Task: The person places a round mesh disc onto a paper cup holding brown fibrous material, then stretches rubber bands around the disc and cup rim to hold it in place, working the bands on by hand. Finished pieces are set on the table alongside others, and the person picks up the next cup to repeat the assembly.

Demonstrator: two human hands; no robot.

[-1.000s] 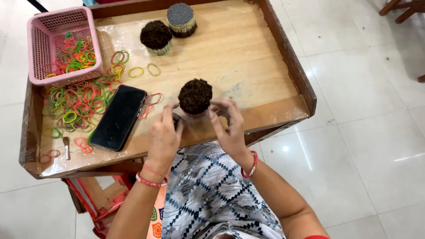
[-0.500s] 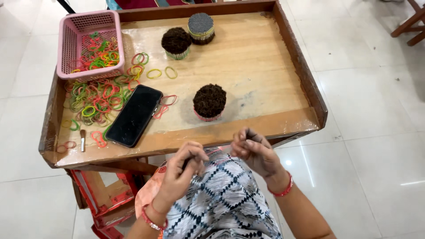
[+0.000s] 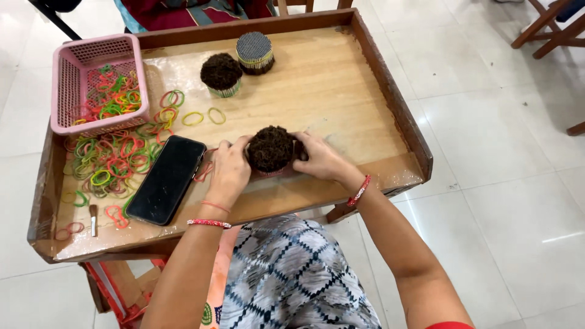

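dark round bundle of thin sticks (image 3: 270, 148): your left hand (image 3: 230, 172) and right hand (image 3: 322, 159) cup it on the wooden desk (image 3: 341, 91); keep both grips closed evenly round it.

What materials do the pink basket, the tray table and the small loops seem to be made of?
Pink basket: likely moulded plastic, with a uniform glossy colour and a fine mesh wall.
Tray table: wood, with visible grain and darker raised edges; the surface looks sealed or varnished.
Coloured loops: probably rubber bands, thin, limp and bright.
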